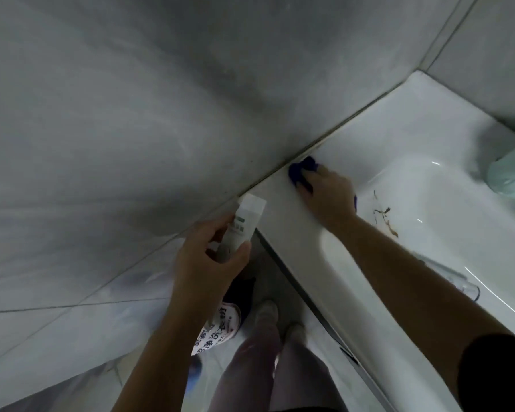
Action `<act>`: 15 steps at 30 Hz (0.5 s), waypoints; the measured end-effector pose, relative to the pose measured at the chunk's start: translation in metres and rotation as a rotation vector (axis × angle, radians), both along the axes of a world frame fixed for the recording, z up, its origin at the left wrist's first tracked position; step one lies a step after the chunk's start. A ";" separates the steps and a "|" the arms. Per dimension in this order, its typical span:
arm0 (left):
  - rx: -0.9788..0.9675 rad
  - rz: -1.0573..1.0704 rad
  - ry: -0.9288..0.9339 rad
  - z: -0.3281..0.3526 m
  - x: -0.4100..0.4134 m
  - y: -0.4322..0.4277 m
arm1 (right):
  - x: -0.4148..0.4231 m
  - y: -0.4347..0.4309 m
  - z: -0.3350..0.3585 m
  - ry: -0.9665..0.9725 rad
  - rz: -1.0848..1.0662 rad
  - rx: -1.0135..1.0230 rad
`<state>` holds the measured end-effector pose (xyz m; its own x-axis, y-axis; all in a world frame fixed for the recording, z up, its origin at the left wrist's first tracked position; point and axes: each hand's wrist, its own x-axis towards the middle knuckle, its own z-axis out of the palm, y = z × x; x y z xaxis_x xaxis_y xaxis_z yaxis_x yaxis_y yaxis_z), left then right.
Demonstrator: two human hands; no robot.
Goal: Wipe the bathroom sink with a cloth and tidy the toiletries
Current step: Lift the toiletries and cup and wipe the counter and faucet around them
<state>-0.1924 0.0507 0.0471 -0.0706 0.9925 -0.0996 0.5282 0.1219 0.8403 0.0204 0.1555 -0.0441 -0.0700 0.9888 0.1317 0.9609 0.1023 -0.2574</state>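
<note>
Fingers [309, 182] of the right hand [329, 199] are lying stretched over the blue cloth [301, 171], pressing it flat rather than clutching it. The cloth is sitting on the back rim of the white sink [378, 135], right against the seam where the rim is meeting the grey tiled wall [161, 114], and a scrap of blue is also peeking out beside the wrist. The left hand [205, 260] is hanging off the sink's near corner, its fingers [220, 226] and thumb curling round a white tube [246, 221] and holding it upright, the flat crimped end pointing up and nearly touching the rim's corner; the small green print on the tube is too blurred to read. Inside the basin [428, 203], just beside the right forearm, thin brown streaks are marking the white surface. Something clear is lying lower in the basin, too blurred to name. A pale green container [512, 173] is standing on the rim at the far right edge, partly cut off. Below the hands, the person's legs and pale shoes [266, 310] are showing on the tiled floor [72, 337], and a bag [217, 328] with dark printed characters is lying just beside the left foot.
</note>
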 end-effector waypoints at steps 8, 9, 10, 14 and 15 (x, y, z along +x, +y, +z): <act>0.000 -0.107 0.009 -0.014 0.019 0.035 | -0.029 -0.066 -0.003 0.191 0.090 0.009; -0.002 -0.136 0.005 -0.014 0.025 0.039 | -0.024 -0.063 -0.005 0.176 0.129 0.033; -0.001 -0.169 0.006 -0.013 0.030 0.045 | -0.015 -0.051 -0.006 0.145 0.117 0.064; 0.054 -0.267 -0.037 -0.016 0.050 0.071 | 0.038 0.014 -0.001 0.106 -0.321 0.046; 0.061 -0.282 -0.046 -0.019 0.055 0.076 | 0.048 0.021 0.003 0.103 -0.379 0.003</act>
